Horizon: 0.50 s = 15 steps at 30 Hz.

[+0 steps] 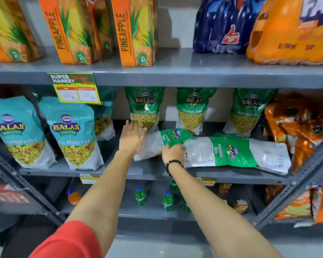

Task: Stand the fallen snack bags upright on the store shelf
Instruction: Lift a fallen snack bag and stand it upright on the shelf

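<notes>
Nearest to me is a red sleeve (67, 243) at the bottom left, and from it both bare forearms reach up to the middle shelf (119, 173). I judge the task to be at its start: two green Ratlami Sev bags lie flat near the shelf's front edge, while three like them stand upright along the back. My left hand (131, 137) is spread open, fingers straight and together, its fingertips at the base of the upright green bag (145, 107) and its palm over the left end of the nearer fallen bag (157, 144); I cannot tell whether it presses down on that bag or only hovers. My right hand (173, 152), with a dark bead bracelet (172, 164) at the wrist, has its fingers curled down on the lower edge of the same bag, apparently gripping it. The second fallen bag (235, 153) lies toward the shelf's right end, overlapping the first, untouched. Next, I think, the held bag must be tipped onto its base and leaned against the back row.
</notes>
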{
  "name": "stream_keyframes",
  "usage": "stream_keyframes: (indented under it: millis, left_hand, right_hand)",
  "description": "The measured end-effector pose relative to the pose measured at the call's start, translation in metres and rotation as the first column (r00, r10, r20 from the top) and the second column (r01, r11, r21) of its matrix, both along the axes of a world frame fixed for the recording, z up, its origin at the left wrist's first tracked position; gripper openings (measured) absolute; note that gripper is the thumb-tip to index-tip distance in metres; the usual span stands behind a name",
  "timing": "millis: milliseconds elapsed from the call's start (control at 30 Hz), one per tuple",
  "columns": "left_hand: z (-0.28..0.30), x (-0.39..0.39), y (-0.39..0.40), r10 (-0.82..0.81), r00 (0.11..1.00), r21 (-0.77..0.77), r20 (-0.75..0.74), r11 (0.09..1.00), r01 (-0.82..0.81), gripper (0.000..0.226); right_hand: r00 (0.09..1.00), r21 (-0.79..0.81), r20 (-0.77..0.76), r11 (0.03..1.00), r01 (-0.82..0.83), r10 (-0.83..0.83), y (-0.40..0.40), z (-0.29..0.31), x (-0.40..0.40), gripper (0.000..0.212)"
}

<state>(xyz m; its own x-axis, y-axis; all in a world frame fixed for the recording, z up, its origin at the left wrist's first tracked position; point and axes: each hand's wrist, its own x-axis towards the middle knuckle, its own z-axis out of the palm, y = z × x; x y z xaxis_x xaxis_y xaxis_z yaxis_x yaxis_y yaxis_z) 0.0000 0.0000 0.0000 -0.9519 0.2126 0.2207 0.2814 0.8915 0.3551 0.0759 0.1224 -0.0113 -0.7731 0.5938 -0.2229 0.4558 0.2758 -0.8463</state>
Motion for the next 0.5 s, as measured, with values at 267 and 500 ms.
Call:
stream_keyframes:
  millis: [267, 500]
  left_hand:
    - [-0.002, -0.056, 0.016, 0.088, 0.887, -0.075, 0.454, 0.995, -0.060, 0.062]
    - [-0.027, -0.072, 0.011, 0.073, 0.807, 0.141, 0.587, 0.972, -0.190, 0.055]
  right_hand:
    - [0.994, -0.596, 0.100, 0.797, 0.094, -0.043, 0.002, -0.028, -0.064, 0.054]
    - [0.999, -0.689, 0.031, 0.724, 0.030, -0.012, 0.013, -0.063, -0.101, 0.059]
